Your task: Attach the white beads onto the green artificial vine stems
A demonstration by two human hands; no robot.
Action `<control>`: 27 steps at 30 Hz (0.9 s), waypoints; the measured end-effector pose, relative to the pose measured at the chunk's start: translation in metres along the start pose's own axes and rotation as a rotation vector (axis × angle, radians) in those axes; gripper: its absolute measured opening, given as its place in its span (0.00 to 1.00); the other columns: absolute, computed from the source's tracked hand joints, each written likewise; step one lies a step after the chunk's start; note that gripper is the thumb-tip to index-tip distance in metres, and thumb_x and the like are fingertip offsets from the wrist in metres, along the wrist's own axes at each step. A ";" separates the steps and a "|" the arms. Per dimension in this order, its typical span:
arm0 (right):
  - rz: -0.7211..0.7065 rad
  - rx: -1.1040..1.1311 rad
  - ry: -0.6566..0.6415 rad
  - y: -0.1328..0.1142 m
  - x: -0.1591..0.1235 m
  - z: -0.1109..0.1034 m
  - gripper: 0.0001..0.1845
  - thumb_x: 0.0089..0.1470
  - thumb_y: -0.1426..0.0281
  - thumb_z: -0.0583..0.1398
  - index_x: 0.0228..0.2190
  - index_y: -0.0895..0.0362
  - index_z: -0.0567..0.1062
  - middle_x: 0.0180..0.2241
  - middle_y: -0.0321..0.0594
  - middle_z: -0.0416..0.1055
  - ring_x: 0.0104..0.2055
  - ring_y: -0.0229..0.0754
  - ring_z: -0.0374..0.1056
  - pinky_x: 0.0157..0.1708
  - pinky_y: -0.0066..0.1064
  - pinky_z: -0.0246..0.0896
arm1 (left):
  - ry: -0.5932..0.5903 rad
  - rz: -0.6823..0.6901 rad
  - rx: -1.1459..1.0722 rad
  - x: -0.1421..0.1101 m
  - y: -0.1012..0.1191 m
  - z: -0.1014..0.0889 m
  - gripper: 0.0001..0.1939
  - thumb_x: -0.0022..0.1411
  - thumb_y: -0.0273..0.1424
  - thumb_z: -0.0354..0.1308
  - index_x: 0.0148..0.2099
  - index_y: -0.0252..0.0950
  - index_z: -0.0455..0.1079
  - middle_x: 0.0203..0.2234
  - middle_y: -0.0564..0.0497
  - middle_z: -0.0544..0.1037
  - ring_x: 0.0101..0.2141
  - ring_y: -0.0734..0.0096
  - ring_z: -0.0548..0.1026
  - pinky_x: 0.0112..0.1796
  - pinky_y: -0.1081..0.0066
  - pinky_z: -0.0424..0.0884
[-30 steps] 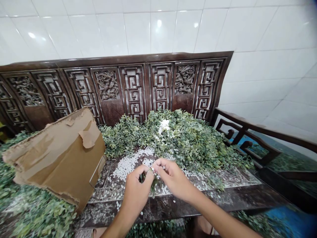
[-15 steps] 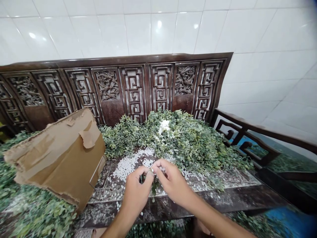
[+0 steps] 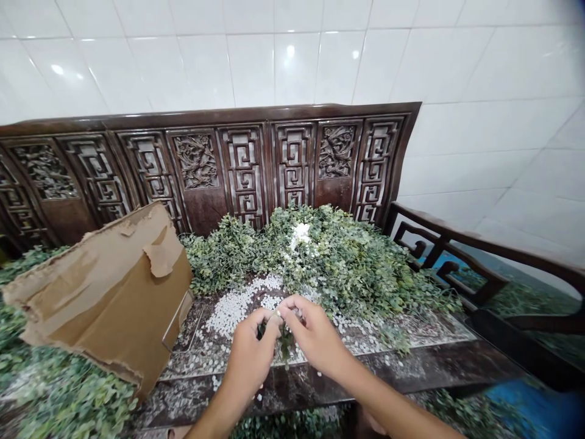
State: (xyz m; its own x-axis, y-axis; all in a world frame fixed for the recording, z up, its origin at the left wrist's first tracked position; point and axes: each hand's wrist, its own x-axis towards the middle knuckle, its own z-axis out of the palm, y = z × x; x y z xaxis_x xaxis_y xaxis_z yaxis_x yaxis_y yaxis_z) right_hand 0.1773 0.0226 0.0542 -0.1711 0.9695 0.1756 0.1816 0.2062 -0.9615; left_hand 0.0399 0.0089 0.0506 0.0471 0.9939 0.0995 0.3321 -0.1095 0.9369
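Observation:
My left hand [image 3: 254,346] is closed in a pinch on a green artificial leaf sprig [image 3: 286,345], whose leaves hang down between my hands. My right hand [image 3: 317,336] meets it fingertip to fingertip, pinching a tiny white piece [image 3: 278,313] at the top of the sprig. Both hands hover over the front of the dark wooden bench seat [image 3: 315,384]. Small white round pieces [image 3: 231,312] lie scattered across the seat behind and around them. My fingers partly hide the sprig's stem.
A large heap of green leaf sprigs [image 3: 365,262] covers the back of the seat, with a white clump [image 3: 300,235] on top. At left a torn cardboard box [image 3: 132,305] stands among more greenery [image 3: 77,390]. The carved backrest [image 3: 201,201] and armrest [image 3: 475,244] enclose the seat.
The view has shifted slightly. Both hands stay together at the sprig, with only a small movement of the fingertips.

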 end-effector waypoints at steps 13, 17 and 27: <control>0.447 0.496 -0.108 0.024 0.013 -0.018 0.24 0.45 0.50 0.65 0.27 0.55 0.62 0.17 0.23 0.52 0.18 0.29 0.39 0.19 0.25 0.29 | 0.114 -0.173 -0.271 0.008 -0.004 0.004 0.11 0.48 0.32 0.59 0.35 0.38 0.63 0.21 0.62 0.54 0.21 0.78 0.55 0.25 0.78 0.55; 0.434 0.429 -0.327 0.015 0.007 -0.020 0.26 0.48 0.50 0.63 0.41 0.53 0.65 0.17 0.23 0.55 0.18 0.30 0.41 0.19 0.24 0.32 | 0.105 -0.154 -0.338 0.009 -0.005 0.005 0.10 0.49 0.32 0.59 0.34 0.38 0.62 0.20 0.62 0.53 0.20 0.79 0.55 0.24 0.78 0.55; 0.116 0.103 -0.419 0.026 0.008 -0.010 0.18 0.60 0.53 0.54 0.35 0.56 0.67 0.19 0.27 0.56 0.21 0.34 0.51 0.21 0.26 0.46 | 0.175 -0.097 -0.198 0.006 0.003 0.000 0.10 0.48 0.33 0.60 0.33 0.38 0.64 0.24 0.58 0.63 0.27 0.73 0.65 0.29 0.76 0.63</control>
State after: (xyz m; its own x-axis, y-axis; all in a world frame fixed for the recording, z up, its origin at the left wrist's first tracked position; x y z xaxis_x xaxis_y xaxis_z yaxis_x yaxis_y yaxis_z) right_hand 0.1901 0.0374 0.0330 -0.5364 0.8439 -0.0151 0.1292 0.0644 -0.9895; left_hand 0.0417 0.0146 0.0543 -0.1449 0.9883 0.0467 0.1355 -0.0269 0.9904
